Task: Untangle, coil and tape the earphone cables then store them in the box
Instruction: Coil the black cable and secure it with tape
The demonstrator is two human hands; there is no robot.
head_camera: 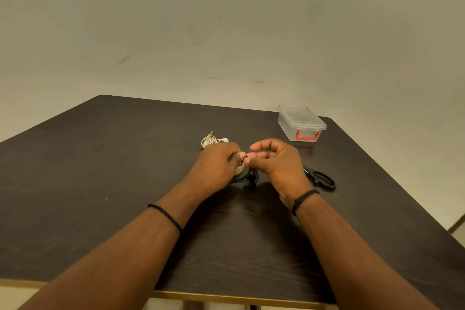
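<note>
Dark wood-grain surface (pixel 100 158) against a plain beige wall (pixel 226 20), my left hand (pixel 216 166) curled around a tape roll (pixel 239 169), my right hand (pixel 276 158) pinching at its end, black earphone cable (pixel 247 177) bunched beneath them, white earphones (pixel 210 140) coiled just beyond, lidded clear box (pixel 300 123) at the far right, scissors (pixel 320 178) beside my right wrist.

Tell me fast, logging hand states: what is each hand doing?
Left hand: curled, gripping the tape roll.
Right hand: pinching at the left fingertips; what it holds cannot be told.
</note>
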